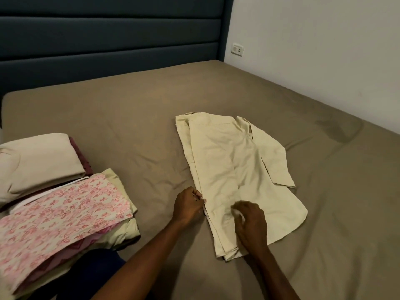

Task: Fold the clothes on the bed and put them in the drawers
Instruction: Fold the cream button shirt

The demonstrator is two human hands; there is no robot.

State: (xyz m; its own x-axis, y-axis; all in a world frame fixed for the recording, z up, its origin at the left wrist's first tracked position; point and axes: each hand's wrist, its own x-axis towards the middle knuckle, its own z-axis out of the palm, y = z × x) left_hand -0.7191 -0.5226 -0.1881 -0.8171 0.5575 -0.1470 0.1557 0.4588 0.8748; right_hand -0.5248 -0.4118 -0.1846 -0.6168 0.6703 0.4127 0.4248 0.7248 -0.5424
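Your left hand (pixel 188 206) pinches the cream shirt (pixel 233 176) at its left edge; your right hand (pixel 249 224) grips its near end, the shirt's long axis running away toward the bed's (pixel 129 118) head.

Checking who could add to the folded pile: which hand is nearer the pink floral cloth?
Left. The left hand grips the cream shirt's left edge, nearest the pink floral cloth; the right hand lies farther right.

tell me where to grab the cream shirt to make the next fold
Judging by its pose, take the cream shirt at its near hem, coming from the near side. It lies flat and lengthwise with the collar far, one side already folded in, and the hem is the free short edge. The left hand already pinches the left edge there; the right hand rests on the fabric beside it.
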